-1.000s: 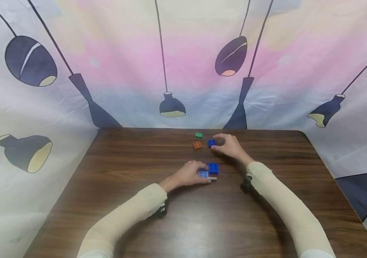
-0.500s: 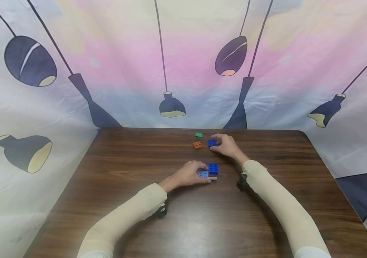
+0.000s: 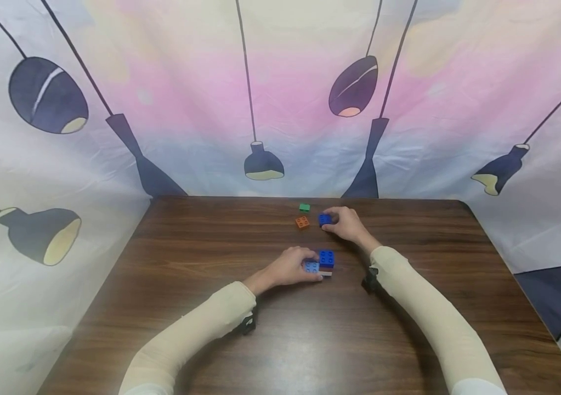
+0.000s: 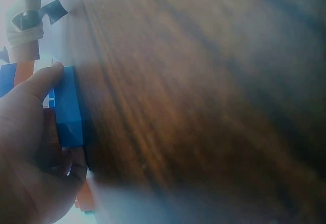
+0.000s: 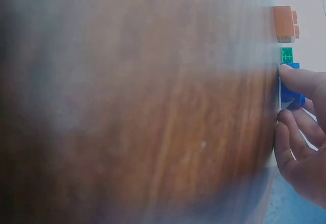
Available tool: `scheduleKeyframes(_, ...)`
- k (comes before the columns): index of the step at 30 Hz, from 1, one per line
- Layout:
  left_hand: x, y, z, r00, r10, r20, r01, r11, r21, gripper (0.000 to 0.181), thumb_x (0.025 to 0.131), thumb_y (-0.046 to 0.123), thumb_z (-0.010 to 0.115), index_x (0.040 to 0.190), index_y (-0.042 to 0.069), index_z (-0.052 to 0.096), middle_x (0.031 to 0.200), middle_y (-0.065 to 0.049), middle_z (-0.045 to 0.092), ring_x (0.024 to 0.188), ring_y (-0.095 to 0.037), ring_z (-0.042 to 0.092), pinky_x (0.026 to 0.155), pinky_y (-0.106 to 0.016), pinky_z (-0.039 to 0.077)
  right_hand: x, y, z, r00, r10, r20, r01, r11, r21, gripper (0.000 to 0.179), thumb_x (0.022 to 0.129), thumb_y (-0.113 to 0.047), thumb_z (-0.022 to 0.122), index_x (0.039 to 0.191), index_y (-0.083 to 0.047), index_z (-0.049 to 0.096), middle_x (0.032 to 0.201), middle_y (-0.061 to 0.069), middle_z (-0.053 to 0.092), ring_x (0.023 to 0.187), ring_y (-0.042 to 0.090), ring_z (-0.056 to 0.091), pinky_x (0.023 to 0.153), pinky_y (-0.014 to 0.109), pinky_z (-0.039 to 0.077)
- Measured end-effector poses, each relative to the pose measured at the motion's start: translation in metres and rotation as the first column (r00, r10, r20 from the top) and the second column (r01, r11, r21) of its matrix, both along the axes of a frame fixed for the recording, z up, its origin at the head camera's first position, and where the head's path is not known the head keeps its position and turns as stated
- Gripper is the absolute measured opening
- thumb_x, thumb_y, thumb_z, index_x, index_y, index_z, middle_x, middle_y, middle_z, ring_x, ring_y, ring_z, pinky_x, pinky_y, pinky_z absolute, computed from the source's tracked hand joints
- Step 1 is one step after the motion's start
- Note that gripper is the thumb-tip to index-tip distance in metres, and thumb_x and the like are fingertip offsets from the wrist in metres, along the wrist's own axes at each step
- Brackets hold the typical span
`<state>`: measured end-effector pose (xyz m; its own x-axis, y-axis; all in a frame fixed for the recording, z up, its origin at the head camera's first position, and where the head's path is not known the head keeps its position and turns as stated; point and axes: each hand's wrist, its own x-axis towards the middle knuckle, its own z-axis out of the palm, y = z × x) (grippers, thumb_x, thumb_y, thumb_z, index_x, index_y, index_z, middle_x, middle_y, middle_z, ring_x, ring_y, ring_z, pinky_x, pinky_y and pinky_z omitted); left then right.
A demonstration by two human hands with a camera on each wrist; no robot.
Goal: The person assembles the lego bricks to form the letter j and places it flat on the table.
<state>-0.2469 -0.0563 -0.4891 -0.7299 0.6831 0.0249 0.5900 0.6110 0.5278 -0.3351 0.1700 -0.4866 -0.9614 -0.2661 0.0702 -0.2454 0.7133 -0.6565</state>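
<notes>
My left hand (image 3: 291, 266) grips a small stack of building bricks on the table, thumb on the near side and fingers on the far side. A light blue brick (image 3: 311, 267) shows between its fingers, and a dark blue brick (image 3: 327, 258) tops the stack's right part, above brown and white layers. In the left wrist view a blue brick (image 4: 69, 112) forms the stack's bottom. Farther back, my right hand (image 3: 349, 224) pinches a single blue brick (image 3: 324, 220) between thumb and fingers; it appears to rest on the table.
An orange brick (image 3: 302, 222) lies left of the single blue brick. Behind it is a green brick (image 3: 304, 208), close to the far edge of the wooden table (image 3: 201, 236). A cloth printed with lamps (image 3: 300, 109) hangs behind the table.
The right hand and forearm have shifted slightly left, and the fingers have closed in on the single blue brick. My left hand and its stack stay in place.
</notes>
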Motion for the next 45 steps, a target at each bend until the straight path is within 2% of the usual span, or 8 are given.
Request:
scheduleKeyframes(9,0.0,0.001,0.0,1.0,-0.004,-0.001,0.004,1.0,0.001,0.05,0.089,0.045,0.078,0.124,0.011,0.071,0.12,-0.003,0.072,0.107,-0.017,0.063,0.094,-0.035,0.049,0.007,0.008,0.003,1.0,-0.007,-0.019,0.006,1.0,-0.024,0.042,0.091,-0.023,0.079,0.129,-0.009,0.067,0.117,0.015,0.072,0.105,0.031,0.068,0.088,0.049,0.056)
scheduleKeyframes(21,-0.001,0.0,-0.001,1.0,-0.005,-0.003,0.005,1.0,0.013,0.05,0.089,0.044,0.077,0.124,0.009,0.071,0.12,-0.005,0.072,0.106,-0.018,0.063,0.094,-0.036,0.049,0.021,0.014,0.02,0.999,0.014,-0.052,-0.018,0.997,-0.081,0.042,0.09,-0.026,0.08,0.128,-0.012,0.068,0.117,0.013,0.072,0.1,0.028,0.07,0.081,0.045,0.058)
scheduleKeyframes(27,0.001,0.0,0.0,1.0,-0.002,0.0,0.002,1.0,0.014,0.05,0.089,0.044,0.078,0.124,0.009,0.071,0.121,-0.005,0.072,0.107,-0.019,0.063,0.094,-0.037,0.049,0.035,0.016,0.031,0.998,0.021,-0.061,-0.028,0.992,-0.124,0.042,0.09,-0.029,0.08,0.128,-0.014,0.068,0.115,0.011,0.072,0.098,0.026,0.072,0.082,0.044,0.059)
scheduleKeyframes(32,0.0,0.0,0.0,1.0,-0.005,-0.003,0.005,1.0,0.002,0.051,0.09,0.045,0.077,0.126,0.009,0.07,0.123,-0.006,0.072,0.109,-0.019,0.063,0.096,-0.037,0.049,0.046,0.017,0.038,0.998,0.014,-0.067,-0.024,0.988,-0.15,0.043,0.09,-0.031,0.081,0.128,-0.015,0.068,0.114,0.009,0.073,0.092,0.023,0.073,0.078,0.041,0.06)
scheduleKeyframes(41,0.0,0.0,0.0,1.0,-0.015,-0.014,0.015,1.0,0.01,0.051,0.09,0.045,0.077,0.124,0.008,0.071,0.119,-0.004,0.073,0.104,-0.016,0.064,0.093,-0.035,0.05,0.07,0.015,0.047,0.994,0.033,-0.107,-0.047,0.99,-0.134,0.043,0.09,-0.036,0.08,0.127,-0.018,0.069,0.109,0.007,0.074,0.087,0.019,0.072,0.074,0.039,0.059)
scheduleKeyframes(45,0.0,0.0,-0.001,1.0,-0.019,-0.021,0.02,1.0,0.02,0.05,0.089,0.044,0.077,0.123,0.008,0.071,0.117,-0.004,0.073,0.101,-0.014,0.064,0.091,-0.034,0.05,0.082,0.013,0.05,0.991,0.036,-0.128,-0.052,0.991,-0.124,0.042,0.09,-0.037,0.08,0.127,-0.019,0.07,0.109,0.004,0.074,0.08,0.016,0.067,0.069,0.037,0.056)
